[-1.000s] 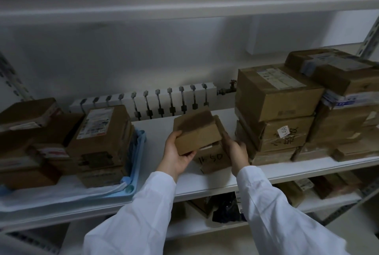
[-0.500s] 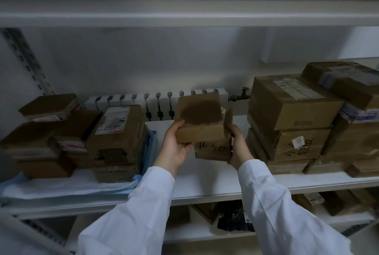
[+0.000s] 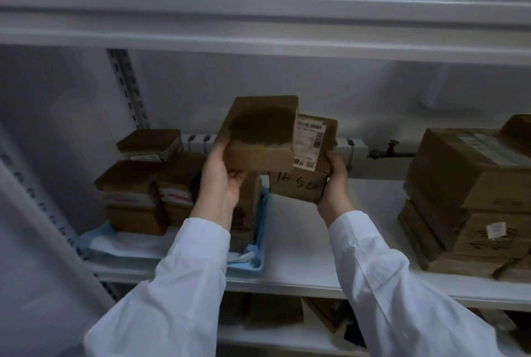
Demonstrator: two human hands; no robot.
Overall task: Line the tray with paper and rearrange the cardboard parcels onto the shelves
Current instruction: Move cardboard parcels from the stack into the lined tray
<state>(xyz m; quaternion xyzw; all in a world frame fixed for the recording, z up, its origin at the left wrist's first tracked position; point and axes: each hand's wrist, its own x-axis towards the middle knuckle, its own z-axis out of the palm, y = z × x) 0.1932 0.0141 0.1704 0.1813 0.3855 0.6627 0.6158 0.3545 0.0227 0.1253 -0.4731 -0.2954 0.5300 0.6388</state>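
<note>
Shelf point(image 3: 316, 241), left hand point(image 3: 221, 184) gripping one stained parcel point(image 3: 258, 132), right hand point(image 3: 334, 184) one labelled parcel point(image 3: 298, 187)

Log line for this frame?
left hand: holds stained brown cardboard parcel | right hand: holds labelled brown cardboard parcel

We're looking at matt brown cardboard on the front parcel point(image 3: 258, 138), with a darker, rougher patch on top. The rear parcel point(image 3: 298, 187) carries a smooth white paper label point(image 3: 310, 141). At eight o'clock the tray point(image 3: 258, 263) is smooth blue plastic, lined with creased white paper point(image 3: 123, 247). The shelf point(image 3: 316, 270) is smooth, white-painted metal.
</note>
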